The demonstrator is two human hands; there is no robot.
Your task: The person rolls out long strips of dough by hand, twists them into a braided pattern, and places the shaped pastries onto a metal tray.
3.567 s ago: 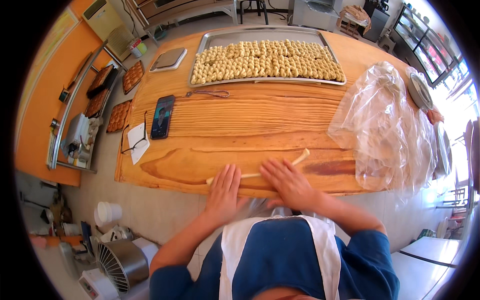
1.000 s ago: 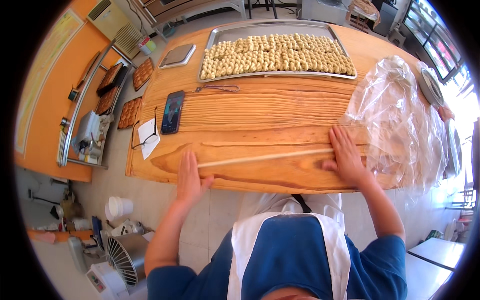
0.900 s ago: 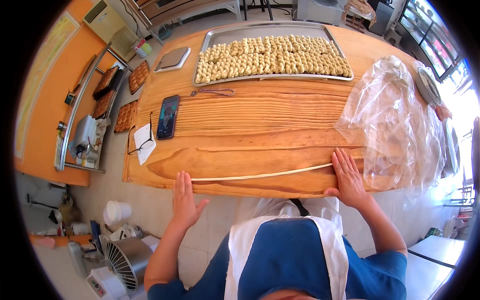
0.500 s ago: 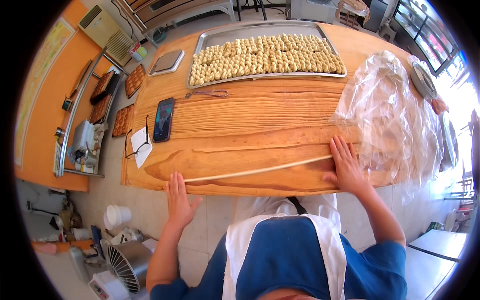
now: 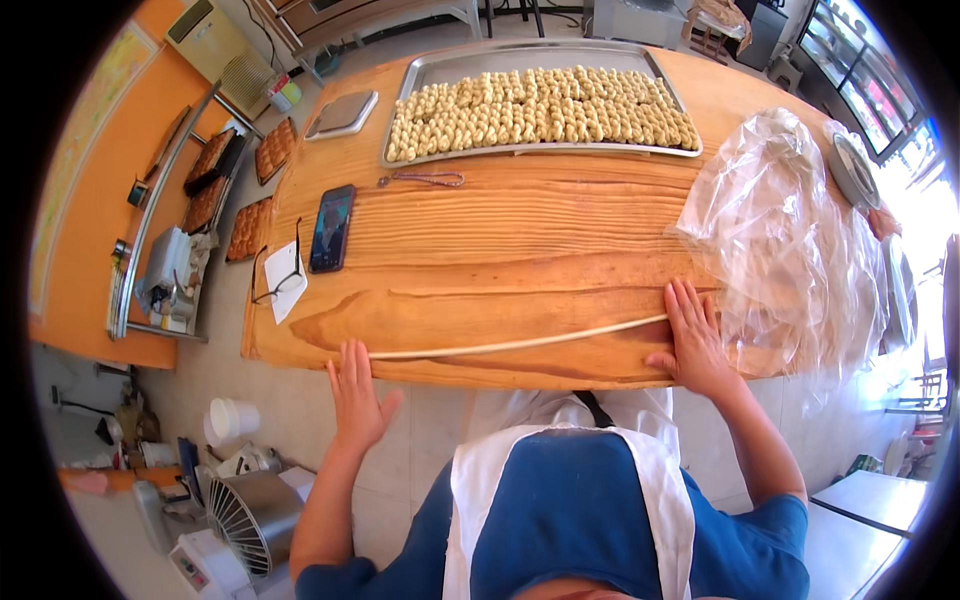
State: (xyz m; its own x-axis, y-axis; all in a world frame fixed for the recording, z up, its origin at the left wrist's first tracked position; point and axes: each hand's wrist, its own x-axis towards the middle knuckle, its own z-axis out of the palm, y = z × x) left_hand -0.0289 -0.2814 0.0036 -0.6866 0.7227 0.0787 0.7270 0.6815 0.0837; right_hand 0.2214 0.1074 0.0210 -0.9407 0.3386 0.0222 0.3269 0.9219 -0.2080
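**Thin dough rope point(image 5: 515, 346) between two flat, open hands**

In a pale, smooth line on the wooden table point(image 5: 500, 235), near the edge closest to the body, with a gentle bow and a slight rise toward the right hand point(image 5: 695, 345). One tip at the fingers of the left hand point(image 5: 358, 400), the other at the fingers of the right; both tips partly hidden there.

Hands well apart, clamped on nothing. On the left hand, fingers extended and thumb held away, with the palm out past the table edge. On the right hand, fingers flat on the wood, thumb out to the side.

Just beyond the right hand and to its right, a crumpled clear plastic sheet point(image 5: 790, 220), with a round bowl point(image 5: 853, 172) farther out behind it. Ahead of the left hand, glasses point(image 5: 298, 240) over a white paper point(image 5: 283, 268), and next to these, a dark phone point(image 5: 332, 229) with a lit screen. Farther ahead, a looped cord point(image 5: 415, 177), then a flat scale point(image 5: 342, 115). Well ahead of both hands, a metal tray point(image 5: 450, 68) with rows of twisted dough pieces point(image 5: 540, 115).
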